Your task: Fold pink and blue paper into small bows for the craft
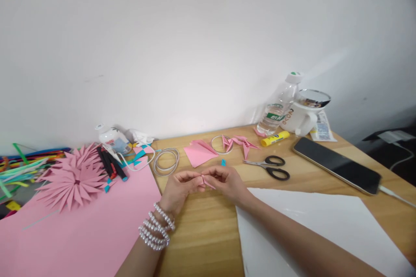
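Between my two hands is a small folded piece of pink paper [208, 182], mostly hidden by the fingers. My left hand [182, 187], with pearl bracelets [156, 228] on the wrist, pinches its left side. The fingers of my right hand [226, 181] are closed on its right side. Just beyond the hands lie pink folded sheets [199, 153], a scrap of blue paper [223, 162] and pink origami pieces [244, 145]. Black-handled scissors [276, 168] rest to the right of my right hand.
On the left, pink paper flowers [77, 184] and markers [107, 162] lie on a large pink sheet [97, 242]. Wire rings [166, 161] are near the middle. At right are a white board [312, 220], a phone [338, 165], a glue stick [275, 138], a water bottle [277, 108] and a mug [298, 117].
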A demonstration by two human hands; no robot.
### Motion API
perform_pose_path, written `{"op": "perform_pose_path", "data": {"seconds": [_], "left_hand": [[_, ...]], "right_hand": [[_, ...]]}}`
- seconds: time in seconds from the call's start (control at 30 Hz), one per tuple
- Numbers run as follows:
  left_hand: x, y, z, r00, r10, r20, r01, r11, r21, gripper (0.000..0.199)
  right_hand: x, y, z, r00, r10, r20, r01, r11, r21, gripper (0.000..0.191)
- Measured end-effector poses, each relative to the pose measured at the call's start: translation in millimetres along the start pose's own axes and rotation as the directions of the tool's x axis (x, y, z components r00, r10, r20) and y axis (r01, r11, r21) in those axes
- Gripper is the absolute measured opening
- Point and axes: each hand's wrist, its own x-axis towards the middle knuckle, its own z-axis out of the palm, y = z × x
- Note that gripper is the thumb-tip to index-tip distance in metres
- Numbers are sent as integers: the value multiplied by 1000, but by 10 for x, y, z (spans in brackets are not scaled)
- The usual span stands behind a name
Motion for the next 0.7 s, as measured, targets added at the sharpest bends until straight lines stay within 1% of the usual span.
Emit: {"op": "perform_pose_path", "data": {"seconds": [0.1,0.23,0.47,0.57,0.7], "left_hand": [[3,3,-12,999,-14,33,13,1000,10,11],[12,0,-36,996,-16,82,13,999,45,9],[6,6,-47,998,10,56,-16,994,109,9],[4,0,-56,998,1,55,-8,993,116,11],[5,-10,-71,1000,-14,16,12,987,158,14]], "right_hand": [[-3,13,-2,1000,11,4,-12,999,47,19],[-3,26,-6,1000,6,26,-6,1000,15,21],[-10,-35,-3,999,-2,42,3,1000,-24,24],[-13,-50,-5,999,-5,43,6,1000,-24,23],[-10,-29,-15,999,4,50,-3,1000,-23,20]]}}
